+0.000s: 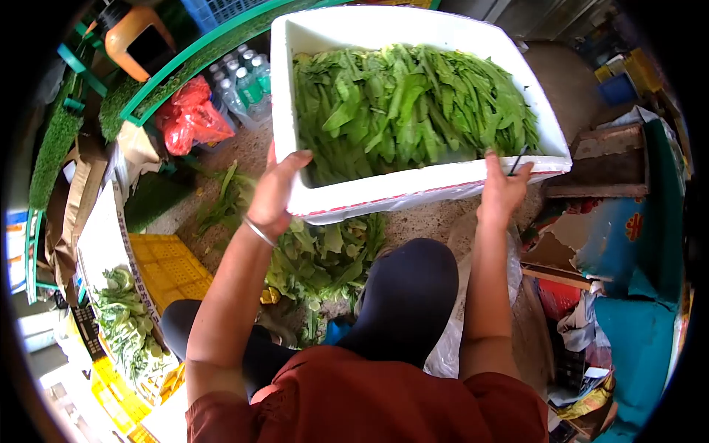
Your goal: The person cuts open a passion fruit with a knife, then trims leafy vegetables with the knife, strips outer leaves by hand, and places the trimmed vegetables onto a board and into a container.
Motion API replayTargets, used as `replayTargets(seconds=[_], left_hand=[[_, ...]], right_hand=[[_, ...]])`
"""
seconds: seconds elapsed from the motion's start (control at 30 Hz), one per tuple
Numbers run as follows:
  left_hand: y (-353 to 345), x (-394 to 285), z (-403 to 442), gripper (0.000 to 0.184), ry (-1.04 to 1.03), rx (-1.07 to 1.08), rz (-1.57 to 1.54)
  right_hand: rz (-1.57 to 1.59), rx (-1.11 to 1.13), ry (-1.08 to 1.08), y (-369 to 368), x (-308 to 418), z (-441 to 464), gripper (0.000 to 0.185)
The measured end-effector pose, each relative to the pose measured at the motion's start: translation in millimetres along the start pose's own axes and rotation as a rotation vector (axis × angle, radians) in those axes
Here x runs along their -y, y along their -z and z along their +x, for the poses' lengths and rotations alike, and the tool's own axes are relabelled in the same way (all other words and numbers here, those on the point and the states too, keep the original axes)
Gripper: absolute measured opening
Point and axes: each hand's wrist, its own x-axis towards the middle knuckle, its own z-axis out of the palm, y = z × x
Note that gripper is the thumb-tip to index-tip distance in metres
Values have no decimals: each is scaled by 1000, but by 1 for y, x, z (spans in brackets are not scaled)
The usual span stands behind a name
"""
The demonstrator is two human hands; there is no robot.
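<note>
Left hand (273,193): grips styrofoam box's (413,183) corner
Right hand (503,193): grips near rim
Leafy greens (410,103): carrying step, apparently; keep level

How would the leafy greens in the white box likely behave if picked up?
The leafy greens would probably flop: they look thin and drape over one another. A handful might drag neighbours along, since they overlap in the white box.
</note>
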Motion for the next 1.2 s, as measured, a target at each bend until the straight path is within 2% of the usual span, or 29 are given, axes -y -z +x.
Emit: replayTargets(seconds=[0.07,0.13,0.2,0.23,0.3,0.4,0.43,0.47,0.5,0.53,0.57,0.6,0.63,0.67,0.73,0.8,0.87,0.9,0.93,0.97,1.0,1.03,1.07,1.1,1.13,1.2], left_hand=[[-24,-6,-13,70,-12,-59,-28],[-38,-1,-16,83,-54,-50,-69],[-55,11,-20,68,-99,-76,-76],[-63,14,-24,79,-54,-52,-79],[-80,20,-30,99,3,18,-54],[-106,50,-31,117,-114,100,252],[-103,50,-32,120,-144,187,248],[-100,49,-35,123,-170,282,243],[-96,46,-38,103,-212,247,390],[-87,41,-38,103,-211,243,379],[-72,33,-34,87,-76,288,293],[-58,23,-28,72,62,338,206],[-45,8,-19,55,106,278,253],[-31,-5,-7,41,151,220,303],[-4,-1,36,35,-52,-21,480],[8,-29,69,33,-169,-99,214],[2,-53,99,39,-326,-144,268],[9,-61,125,44,-358,-137,279],[1,-79,133,48,-301,-99,362],[1,-86,155,54,-279,-169,413],[2,-89,170,61,-280,-185,494],[0,-90,185,68,-228,-221,498],[3,-88,202,79,-211,-245,590],[4,-89,208,88,-192,-292,637],[3,-89,210,87,-187,-315,611],[12,-97,227,66,-166,-367,647]], right_hand=[[143,-26,-21,-10,-9,12,92],[104,-41,12,-14,-14,30,92],[140,-41,-29,-13,-4,43,86],[267,11,-114,-13,-14,59,82],[332,40,-138,-17,-39,99,78],[259,195,-55,-11,-66,168,76],[284,278,-101,-13,-87,203,59],[276,291,-30,-15,-70,200,55],[274,310,-74,-17,-71,212,53],[273,324,-117,-20,-71,221,51],[265,323,-115,-23,-77,225,51],[234,287,-111,-23,-80,223,60],[206,251,-104,-22,-81,220,68],[196,241,-106,-18,-77,208,68],[274,132,-199,-11,-48,152,67],[202,331,-372,1,-30,113,69],[393,317,-317,-11,-22,62,70],[502,201,-305,-18,-14,43,64],[551,138,-296,-24,-25,43,61],[486,106,-236,-17,1,30,42],[336,59,-265,-16,4,29,44],[367,19,-282,-19,8,29,44],[358,35,-420,-14,21,26,49],[214,176,-482,-16,22,32,65],[177,83,-446,-30,7,32,81],[180,100,-447,-26,12,30,80]])
